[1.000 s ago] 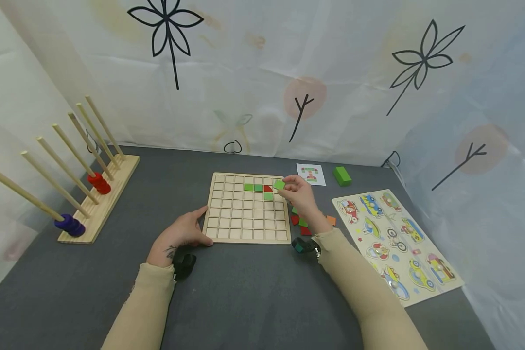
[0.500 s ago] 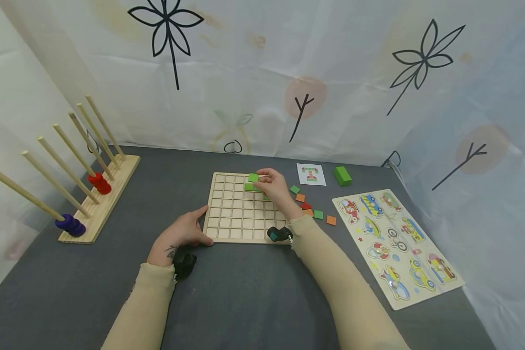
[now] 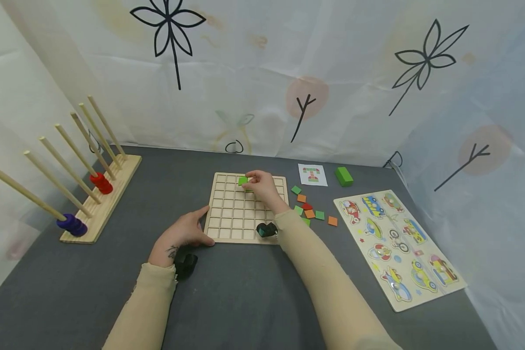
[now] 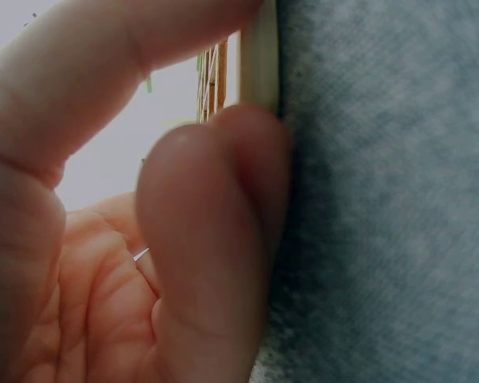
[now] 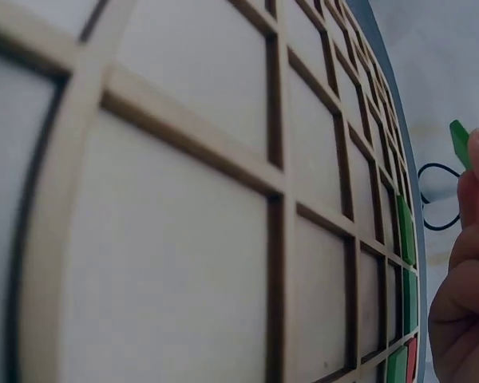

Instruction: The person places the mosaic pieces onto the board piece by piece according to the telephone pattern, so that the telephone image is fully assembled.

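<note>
A square wooden grid board [image 3: 232, 223] lies on the dark tabletop. My left hand [image 3: 181, 238] holds its near left corner, thumb at the near edge; the left wrist view shows the fingertips [image 4: 203, 183] against the board's side. Over the board's far part, my right hand [image 3: 262, 188] pinches a green square tile [image 3: 242, 181] between thumb and finger. That tile [image 5: 459, 142] appears raised off the cells in the right wrist view. Several tiles sit in the far cells, among them a green tile [image 5: 405, 231] and a red tile [image 5: 411, 359]; the right hand mostly hides them from the head camera.
Loose green, red and orange tiles [image 3: 309, 214] lie right of the board. Behind them are a pattern card [image 3: 312, 175] and a green block [image 3: 344, 176]. A vehicle puzzle board [image 3: 398, 248] lies at the right, and a peg stand [image 3: 109, 194] with rings at the left.
My right hand has carried the green tile leftward across the board, from its far right side to over the far middle. The left hand stays at the corner.
</note>
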The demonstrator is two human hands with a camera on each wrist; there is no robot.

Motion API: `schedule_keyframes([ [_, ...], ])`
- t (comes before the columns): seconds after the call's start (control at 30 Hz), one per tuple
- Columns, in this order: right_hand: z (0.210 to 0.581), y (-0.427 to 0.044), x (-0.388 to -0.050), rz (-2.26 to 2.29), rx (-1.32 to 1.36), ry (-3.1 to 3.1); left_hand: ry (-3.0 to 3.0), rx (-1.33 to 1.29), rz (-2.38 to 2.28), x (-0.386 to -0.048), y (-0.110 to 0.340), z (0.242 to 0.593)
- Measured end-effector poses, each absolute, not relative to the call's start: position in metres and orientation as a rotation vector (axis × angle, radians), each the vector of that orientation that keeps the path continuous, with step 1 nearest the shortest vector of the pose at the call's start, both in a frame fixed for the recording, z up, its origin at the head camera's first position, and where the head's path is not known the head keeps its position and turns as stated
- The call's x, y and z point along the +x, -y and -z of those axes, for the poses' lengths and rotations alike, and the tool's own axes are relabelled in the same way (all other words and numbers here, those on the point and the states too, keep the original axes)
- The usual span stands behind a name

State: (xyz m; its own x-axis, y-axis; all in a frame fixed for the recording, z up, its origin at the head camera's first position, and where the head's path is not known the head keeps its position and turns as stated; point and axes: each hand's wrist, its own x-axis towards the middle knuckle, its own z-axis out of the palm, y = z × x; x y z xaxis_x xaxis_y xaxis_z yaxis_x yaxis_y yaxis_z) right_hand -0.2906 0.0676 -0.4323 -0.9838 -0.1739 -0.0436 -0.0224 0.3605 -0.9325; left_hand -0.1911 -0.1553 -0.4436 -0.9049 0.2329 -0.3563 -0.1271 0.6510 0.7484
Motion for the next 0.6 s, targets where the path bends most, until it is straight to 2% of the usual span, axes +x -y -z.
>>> schedule_keyframes([
  [0.6, 0.4334, -0.0575, -0.2953, 1.223, -0.13, -2.752, -2.455, 0.09, -1.147, -0.1912, 0.1552, 0.443],
])
